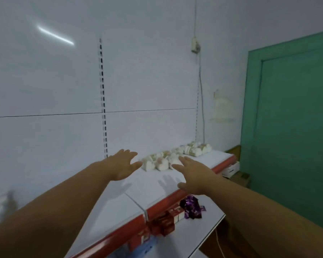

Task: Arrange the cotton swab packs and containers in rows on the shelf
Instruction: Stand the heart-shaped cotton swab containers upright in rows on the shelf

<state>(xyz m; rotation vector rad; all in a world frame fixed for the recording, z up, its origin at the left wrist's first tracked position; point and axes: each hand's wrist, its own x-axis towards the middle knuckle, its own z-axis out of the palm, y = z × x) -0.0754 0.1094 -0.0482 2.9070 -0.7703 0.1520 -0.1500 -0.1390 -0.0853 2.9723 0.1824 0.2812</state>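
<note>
Left hand [124,165] and right hand [191,175], fingers spread, above white shelf [147,185] near cotton swab packs [161,162].

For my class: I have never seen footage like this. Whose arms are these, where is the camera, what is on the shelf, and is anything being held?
There is one picture, taken by a camera worn on a person's head, looking forward and down. The two bare arms are that person's own. The left hand and right hand reach out with fingers spread and hold nothing. Below them is a white shelf with a red front edge. At its back, by the wall, lie white swab packs in loose clusters. A lower shelf carries red boxes and a purple packet. A green door stands to the right.
</note>
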